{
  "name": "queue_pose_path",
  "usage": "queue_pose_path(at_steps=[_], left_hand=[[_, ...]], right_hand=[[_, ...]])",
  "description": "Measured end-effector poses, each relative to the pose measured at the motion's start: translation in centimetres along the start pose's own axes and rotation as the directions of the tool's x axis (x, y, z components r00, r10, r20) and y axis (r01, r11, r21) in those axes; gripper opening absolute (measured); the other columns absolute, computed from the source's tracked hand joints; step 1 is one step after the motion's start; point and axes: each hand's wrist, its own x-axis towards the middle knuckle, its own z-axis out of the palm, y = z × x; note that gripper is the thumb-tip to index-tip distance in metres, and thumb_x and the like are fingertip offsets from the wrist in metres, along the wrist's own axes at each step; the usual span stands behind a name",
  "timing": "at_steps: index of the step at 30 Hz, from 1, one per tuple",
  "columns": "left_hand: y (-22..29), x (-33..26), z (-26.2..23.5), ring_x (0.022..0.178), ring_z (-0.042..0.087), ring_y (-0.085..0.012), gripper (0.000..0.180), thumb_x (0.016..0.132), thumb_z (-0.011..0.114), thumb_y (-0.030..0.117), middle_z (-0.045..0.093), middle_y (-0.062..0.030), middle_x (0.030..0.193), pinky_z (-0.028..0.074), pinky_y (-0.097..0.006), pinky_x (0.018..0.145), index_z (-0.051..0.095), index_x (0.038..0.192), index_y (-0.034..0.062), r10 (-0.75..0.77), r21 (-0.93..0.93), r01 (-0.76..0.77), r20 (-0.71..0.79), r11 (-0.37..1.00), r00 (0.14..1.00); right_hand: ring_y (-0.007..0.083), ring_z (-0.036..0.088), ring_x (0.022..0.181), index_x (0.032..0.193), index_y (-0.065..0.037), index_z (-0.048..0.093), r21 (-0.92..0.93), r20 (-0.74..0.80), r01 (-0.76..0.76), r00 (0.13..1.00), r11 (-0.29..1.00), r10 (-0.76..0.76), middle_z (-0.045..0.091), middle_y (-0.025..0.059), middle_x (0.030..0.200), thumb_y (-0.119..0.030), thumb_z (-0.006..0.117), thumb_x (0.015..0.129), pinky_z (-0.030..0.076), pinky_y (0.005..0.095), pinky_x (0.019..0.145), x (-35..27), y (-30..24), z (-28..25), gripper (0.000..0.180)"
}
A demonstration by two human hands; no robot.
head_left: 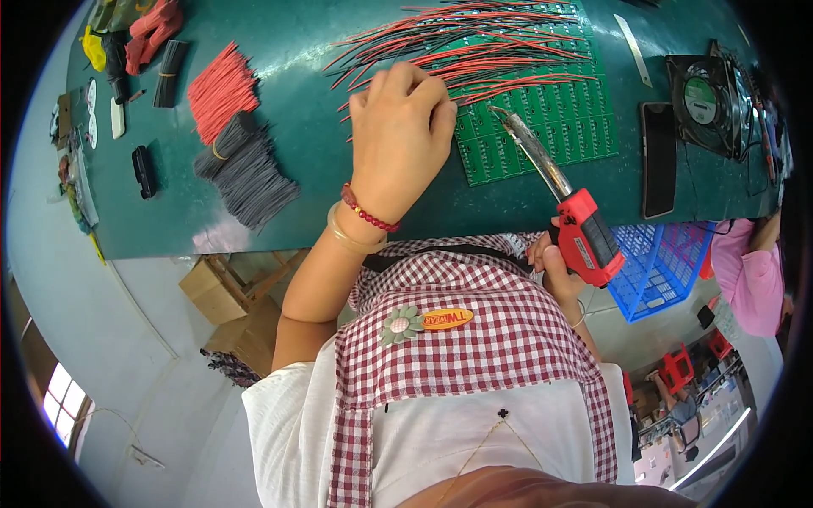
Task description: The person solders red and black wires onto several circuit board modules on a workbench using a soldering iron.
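My left hand is curled over the near left part of a green circuit board panel, its fingertips turned down out of sight. Red and black wires lie in rows across the panel, and red wire ends show on both sides of this hand. What its closed fingers pinch is hidden. My right hand grips a soldering iron with a red and black pistol-like handle and a long metal barrel. The iron's thin tip points up and left, close over the panel just right of my left hand.
Left on the green table lie a red wire bundle, a black wire bundle and a small black tool. On the right are a phone, a fan and a metal ruler. A blue crate stands below.
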Motion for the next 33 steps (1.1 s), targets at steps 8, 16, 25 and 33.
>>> queue_pose_path(at_steps=[8,16,25,33], left_hand=[[0.4,1.2,1.1,0.09,0.048,-0.0236,0.008,0.072,0.066,0.012,0.051,-0.0045,0.091,0.035,-0.04,0.073,0.064,0.07,0.0045,0.118,-0.019,-0.117,0.051,0.993,0.992],[0.8,1.5,1.3,0.089,0.047,-0.0243,0.007,0.072,0.065,0.011,0.05,-0.005,0.09,0.035,-0.04,0.072,0.064,0.069,0.0041,0.085,0.002,-0.086,0.086,0.996,0.993],[0.7,1.7,1.1,0.088,0.046,-0.024,0.007,0.071,0.065,0.01,0.05,-0.0052,0.09,0.034,-0.039,0.071,0.064,0.069,0.0034,0.091,0.019,-0.094,0.125,0.995,0.988],[0.9,1.7,1.1,0.088,0.046,-0.0235,0.008,0.07,0.065,0.01,0.05,-0.0048,0.089,0.034,-0.039,0.071,0.064,0.067,0.0033,0.094,0.016,-0.097,0.117,0.995,0.989]], right_hand=[[0.012,0.045,0.055,0.123,0.004,0.042,0.007,-0.037,-0.015,0.999,1.0,0.015,0.046,0.0044,0.064,-0.007,0.057,0.089,0.041,0.0289,0.056,0.2,0.2,-0.1,0.039],[0.012,0.044,0.055,0.119,0.004,0.042,-0.037,0.008,-0.027,1.0,0.999,0.028,0.046,0.0049,0.064,-0.003,0.052,0.089,0.041,0.0292,0.056,0.2,0.3,-0.4,0.033],[0.0091,0.05,0.062,0.09,0.0,0.053,0.025,0.01,-0.053,0.999,0.998,0.053,0.052,0.0027,0.072,-0.006,0.055,0.09,0.042,0.0238,0.057,0.3,0.2,-0.6,0.006],[0.0118,0.045,0.054,0.118,0.005,0.044,-0.007,-0.026,-0.015,1.0,1.0,0.015,0.047,0.005,0.064,-0.008,0.055,0.088,0.041,0.0274,0.055,0.2,-0.3,0.3,0.034]])
